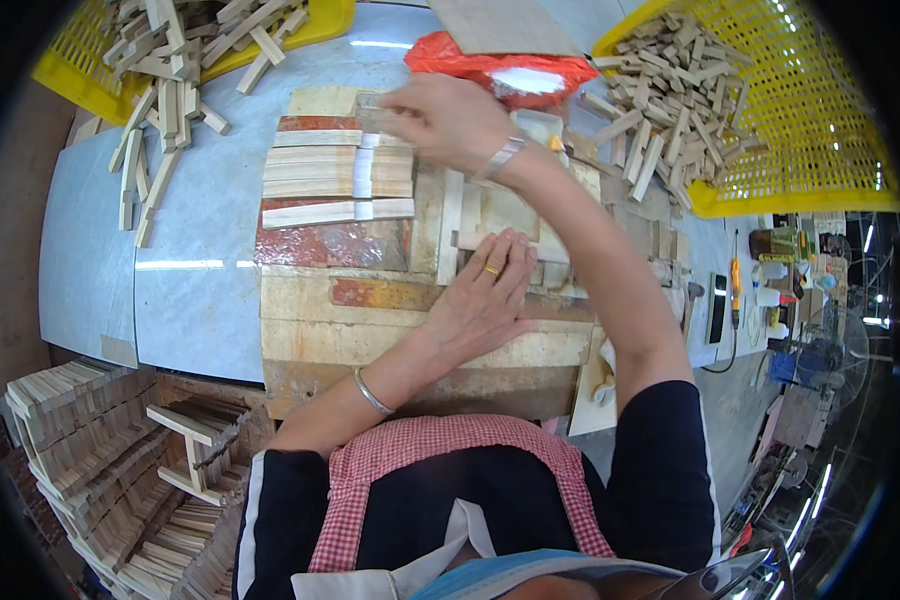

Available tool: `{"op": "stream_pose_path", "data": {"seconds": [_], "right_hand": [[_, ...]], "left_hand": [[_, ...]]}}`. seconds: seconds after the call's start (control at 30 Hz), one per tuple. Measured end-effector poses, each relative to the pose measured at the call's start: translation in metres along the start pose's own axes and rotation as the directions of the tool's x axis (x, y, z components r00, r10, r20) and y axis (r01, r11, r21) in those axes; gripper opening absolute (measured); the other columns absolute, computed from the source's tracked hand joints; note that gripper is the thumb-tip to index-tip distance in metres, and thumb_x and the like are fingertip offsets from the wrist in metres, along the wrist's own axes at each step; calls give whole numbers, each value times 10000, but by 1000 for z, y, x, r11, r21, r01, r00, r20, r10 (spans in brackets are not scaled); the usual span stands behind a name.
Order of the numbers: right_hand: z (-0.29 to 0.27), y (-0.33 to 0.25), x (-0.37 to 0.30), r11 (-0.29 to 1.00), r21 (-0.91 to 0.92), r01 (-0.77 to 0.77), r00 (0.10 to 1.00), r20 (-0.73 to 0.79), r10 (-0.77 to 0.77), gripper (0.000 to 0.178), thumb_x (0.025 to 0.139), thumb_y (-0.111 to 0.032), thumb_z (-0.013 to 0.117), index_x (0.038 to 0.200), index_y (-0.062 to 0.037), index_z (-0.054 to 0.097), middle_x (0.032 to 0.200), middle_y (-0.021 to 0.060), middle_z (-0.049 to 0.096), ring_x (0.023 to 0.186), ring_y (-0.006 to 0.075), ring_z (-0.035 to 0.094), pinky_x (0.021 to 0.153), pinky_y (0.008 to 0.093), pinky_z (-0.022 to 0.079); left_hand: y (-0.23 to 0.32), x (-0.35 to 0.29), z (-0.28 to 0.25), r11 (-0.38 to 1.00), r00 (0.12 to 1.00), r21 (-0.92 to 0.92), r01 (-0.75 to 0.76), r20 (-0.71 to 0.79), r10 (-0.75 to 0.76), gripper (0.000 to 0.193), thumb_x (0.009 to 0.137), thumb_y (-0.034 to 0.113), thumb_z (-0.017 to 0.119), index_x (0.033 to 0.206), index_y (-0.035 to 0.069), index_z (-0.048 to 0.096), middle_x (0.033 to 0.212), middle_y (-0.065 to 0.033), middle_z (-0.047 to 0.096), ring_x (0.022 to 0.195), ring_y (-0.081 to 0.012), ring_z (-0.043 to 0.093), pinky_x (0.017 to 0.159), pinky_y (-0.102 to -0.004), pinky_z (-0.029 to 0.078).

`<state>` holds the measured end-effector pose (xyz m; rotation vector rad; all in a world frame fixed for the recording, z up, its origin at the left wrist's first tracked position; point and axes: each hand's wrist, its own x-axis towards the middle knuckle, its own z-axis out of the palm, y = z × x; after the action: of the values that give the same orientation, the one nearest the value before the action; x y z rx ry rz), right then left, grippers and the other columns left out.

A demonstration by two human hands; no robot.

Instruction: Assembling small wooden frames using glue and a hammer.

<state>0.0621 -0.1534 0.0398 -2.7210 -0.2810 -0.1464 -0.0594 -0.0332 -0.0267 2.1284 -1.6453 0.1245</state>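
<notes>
My left hand [485, 290], with a ring on one finger, lies fairly flat over a pale wooden piece [464, 240] on the wooden work board [430, 335]. Its fingers are stretched out and its thumb points away to the right. Farther back, my right hand [445, 118] is smeared by motion, so what its fingers hold, if anything, is hidden. It is closest to the far end of a row of light wooden slats [310, 172]. A white band [363, 175] crosses these slats, which lie on a reddish-brown, shiny surface [320, 247].
Yellow plastic baskets [855, 170] with loose wooden sticks [660, 90] stand at the far left and far right. Behind my right hand is a red plastic bag [445, 60] with white contents. Stacked wooden pieces [110, 440] stand lower left; an orange-handled tool [737, 275] lies right.
</notes>
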Motion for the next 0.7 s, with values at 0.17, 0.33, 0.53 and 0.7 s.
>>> {"op": "stream_pose_path", "data": {"seconds": [0.17,0.33,0.53,0.7], "right_hand": [[37,-16,51,985,-157,75,984,170,-48,322,828,-346,624,977,-64,667,876,140,652,872,314,624,787,413,479],[24,-18,54,999,23,-32,980,195,27,314,785,-329,611,941,-57,603,776,164,652,808,343,636,738,441,489],[-29,32,-11,994,-14,107,949,-296,-107,466,776,-310,583,1187,-92,564,876,203,634,785,329,629,712,420,489],[-43,78,-128,955,-147,-256,948,-229,219,461,791,-328,580,1200,-117,551,974,158,643,805,311,641,706,409,501]], "left_hand": [[2,6,5,995,998,-101,-28,45,33,686,842,475,568,1285,-39,470,1330,-222,428,1310,-373,332,1124,-470,236],[1,6,7,991,998,-127,-46,45,52,668,831,473,580,1254,-38,504,1332,-210,436,1313,-364,332,1121,-468,243],[-4,4,-1,998,1000,-69,13,24,-11,763,814,479,594,1346,-33,402,1403,-159,392,1307,-352,345,1098,-449,292],[3,13,-1,1000,999,-10,-18,40,19,758,813,461,612,1358,-23,402,1387,-152,410,1261,-379,377,1087,-451,308]]}}
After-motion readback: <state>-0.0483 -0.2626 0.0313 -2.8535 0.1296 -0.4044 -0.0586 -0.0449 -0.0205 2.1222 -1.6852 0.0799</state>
